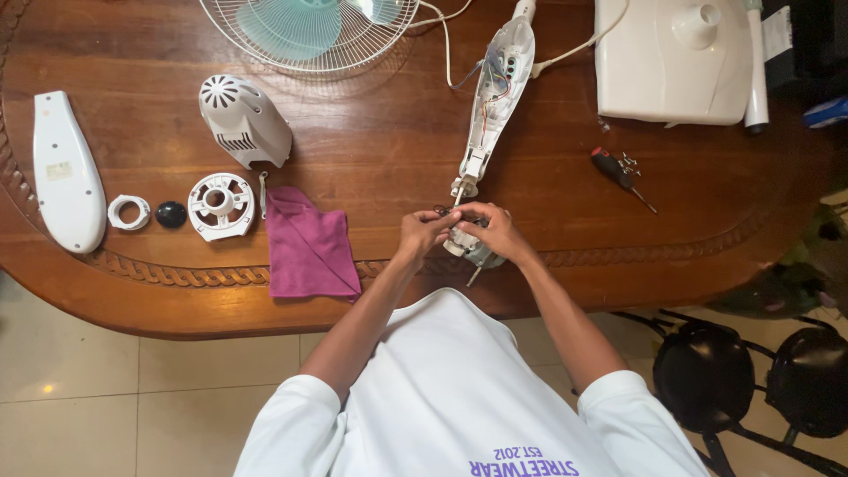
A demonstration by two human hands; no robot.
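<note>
both hands meet at near edge of wooden counter (389, 159), over small fan motor (471, 248). left hand (421, 233) fingers pinched on motor's top, right hand (496, 231) fingers curled round its side. open white fan neck (495, 93) with wires runs up just behind. purple cloth (309, 250) left of hands, screwdriver (621, 177) to right, white motor cover (243, 119) further left

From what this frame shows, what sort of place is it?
Probably a home, not a workshop: a carved wooden dining table on tiled floor, black stools beside it, fan parts spread around both hands.
</note>
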